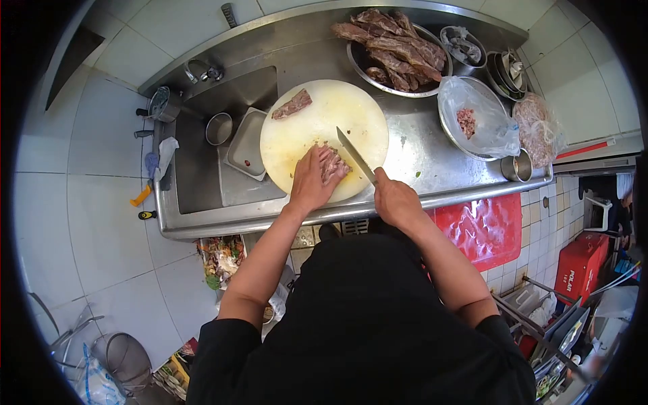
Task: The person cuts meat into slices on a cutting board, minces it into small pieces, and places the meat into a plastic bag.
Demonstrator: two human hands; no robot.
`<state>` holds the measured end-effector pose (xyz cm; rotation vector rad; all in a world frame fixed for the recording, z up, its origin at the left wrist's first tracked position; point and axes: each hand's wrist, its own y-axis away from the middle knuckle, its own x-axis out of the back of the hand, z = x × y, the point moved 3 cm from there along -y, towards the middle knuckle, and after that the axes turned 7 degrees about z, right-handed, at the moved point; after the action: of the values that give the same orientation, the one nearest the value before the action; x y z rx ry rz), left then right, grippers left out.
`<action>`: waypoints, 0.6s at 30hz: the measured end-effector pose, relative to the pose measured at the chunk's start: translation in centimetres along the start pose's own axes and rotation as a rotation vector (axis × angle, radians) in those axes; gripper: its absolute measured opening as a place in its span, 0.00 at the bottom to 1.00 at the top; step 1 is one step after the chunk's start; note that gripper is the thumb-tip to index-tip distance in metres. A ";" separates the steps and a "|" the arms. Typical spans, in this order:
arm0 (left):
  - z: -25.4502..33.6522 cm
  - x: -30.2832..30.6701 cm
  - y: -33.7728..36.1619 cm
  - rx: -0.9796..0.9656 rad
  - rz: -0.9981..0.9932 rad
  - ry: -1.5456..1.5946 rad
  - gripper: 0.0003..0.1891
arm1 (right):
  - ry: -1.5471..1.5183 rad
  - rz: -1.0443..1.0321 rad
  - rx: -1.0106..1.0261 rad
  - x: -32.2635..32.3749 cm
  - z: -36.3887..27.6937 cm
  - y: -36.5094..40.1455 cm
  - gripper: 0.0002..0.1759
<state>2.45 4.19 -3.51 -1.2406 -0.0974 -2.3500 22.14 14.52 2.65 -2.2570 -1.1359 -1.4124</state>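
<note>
Step prob. cutting: L hand fingers clamped over meat on bd.; R hand fingers clamped round knife, blade beside meat. Next cut needs L fingertips clear.

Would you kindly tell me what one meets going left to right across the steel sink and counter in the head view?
Round metal container, rectangular tray, left hand, knife, right hand, clear bag with diced meat, bulging bag.
</note>
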 end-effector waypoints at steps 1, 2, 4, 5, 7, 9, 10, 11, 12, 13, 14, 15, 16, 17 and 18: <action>-0.4 -0.3 0.0 0.030 0.032 0.097 0.42 | -0.001 -0.011 0.020 -0.3 0.0 0.1 0.13; -0.5 -0.9 0.4 0.031 0.030 0.100 0.42 | -0.001 -0.024 0.040 -0.4 0.0 0.3 0.14; 0.1 -1.4 1.0 -0.072 0.089 -0.176 0.36 | 0.013 -0.068 0.031 -0.5 -0.6 0.4 0.14; -0.2 -1.3 0.9 -0.070 0.090 -0.177 0.36 | 0.022 -0.110 0.022 -0.5 -0.9 0.4 0.15; -0.4 -0.4 0.6 -0.107 -0.016 -0.171 0.32 | -0.006 -0.106 -0.018 0.0 -0.7 0.4 0.15; -1.3 0.2 0.2 -0.111 -0.029 -0.027 0.32 | -0.033 -0.101 -0.056 0.1 -0.1 0.4 0.15; -1.6 0.5 0.2 -0.117 -0.041 0.120 0.31 | -0.072 -0.093 -0.067 0.0 0.3 0.5 0.16; -2.0 0.8 0.1 -0.115 -0.039 0.120 0.31 | -0.109 -0.083 -0.078 -0.1 0.5 0.5 0.17; -2.4 1.1 0.0 -0.046 -0.057 0.274 0.30 | -0.107 -0.083 -0.076 -0.1 0.5 0.6 0.17; -2.8 1.3 0.0 0.024 -0.075 0.428 0.29 | -0.136 -0.086 -0.068 0.0 0.5 0.8 0.16; -3.0 1.6 -0.1 0.027 -0.073 0.430 0.29 | -0.164 -0.090 -0.059 0.0 0.4 1.1 0.15; -3.1 2.2 -0.3 0.139 -0.125 0.435 0.26 | -0.162 -0.092 -0.056 0.0 0.3 1.2 0.15; -3.3 2.6 -0.3 0.250 -0.176 0.438 0.23 | -0.173 -0.093 -0.056 0.0 0.3 1.4 0.16; -4.3 2.1 -0.1 0.219 -0.119 0.440 0.19 | -0.184 -0.093 -0.057 0.0 0.3 1.5 0.17; -4.4 2.2 -0.1 0.220 -0.117 0.440 0.19 | -0.182 -0.094 -0.055 -0.1 0.3 1.6 0.17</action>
<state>-2.00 2.25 -4.37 -0.6126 -0.2792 -2.5726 23.53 13.58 2.75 -2.4422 -1.2893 -1.3074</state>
